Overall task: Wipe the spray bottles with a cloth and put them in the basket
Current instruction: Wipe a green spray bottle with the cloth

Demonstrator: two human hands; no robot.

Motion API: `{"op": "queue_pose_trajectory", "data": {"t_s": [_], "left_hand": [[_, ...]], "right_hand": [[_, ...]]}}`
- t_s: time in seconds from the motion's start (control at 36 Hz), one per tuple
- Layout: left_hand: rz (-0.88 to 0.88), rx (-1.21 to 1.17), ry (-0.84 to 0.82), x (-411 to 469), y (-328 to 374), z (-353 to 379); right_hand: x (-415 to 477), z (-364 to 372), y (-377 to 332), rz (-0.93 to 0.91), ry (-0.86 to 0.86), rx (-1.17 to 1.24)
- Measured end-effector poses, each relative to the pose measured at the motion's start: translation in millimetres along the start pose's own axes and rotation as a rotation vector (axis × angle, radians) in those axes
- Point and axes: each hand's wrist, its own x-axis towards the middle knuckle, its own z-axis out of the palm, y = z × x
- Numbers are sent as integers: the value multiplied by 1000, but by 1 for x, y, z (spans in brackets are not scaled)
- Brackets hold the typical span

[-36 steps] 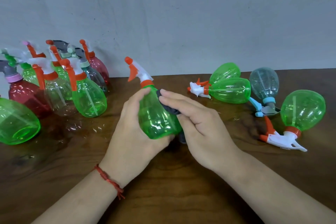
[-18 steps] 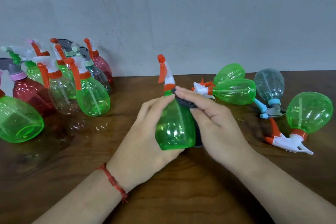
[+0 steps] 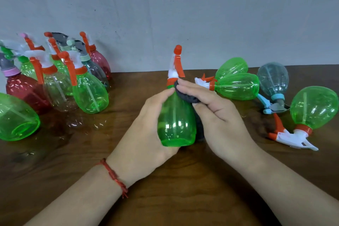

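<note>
The left hand (image 3: pixel 146 130) is gripping the green spray bottle (image 3: pixel 176 123) upright just above the bench (image 3: pixel 183 189), seemingly to steady it, while the right hand (image 3: pixel 220 115) is pinching a dark cloth (image 3: pixel 185 95) against its shoulder to wipe.

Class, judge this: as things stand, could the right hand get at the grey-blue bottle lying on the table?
Probably yes, once freed. The right hand presses a dark cloth on the held green bottle; the grey-blue bottle lies on its side, with bare table between.

Spray bottles (image 3: pixel 238 86) on wooden table (image 3: pixel 183 189)
</note>
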Motion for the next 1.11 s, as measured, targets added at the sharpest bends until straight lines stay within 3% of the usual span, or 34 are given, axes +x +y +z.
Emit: {"op": "queue_pose_trajectory", "data": {"t_s": [0.11,0.36,0.5,0.67,0.83,0.97,1.11], "left_hand": [[47,98,78,-2,4,3],[-293,-164,286,1,-2,-10],[-365,-263,361,2,-7,-13],[-226,-119,219,-2,3,-9],[-58,42,56,-8,21,3],[-134,-199,62,-6,19,0],[-145,-240,28,-7,17,4]], "right_hand": [[-4,5,4,-65,-34,-119],[-11,12,0,-176,-135,-208],[-14,13,-2,-239,-174,-240],[-11,9,-2,-188,-71,-182],[-1,-1,-1,55,11,76],[4,-3,-4,185,75,401],[1,1,-3,190,47,399]]}}
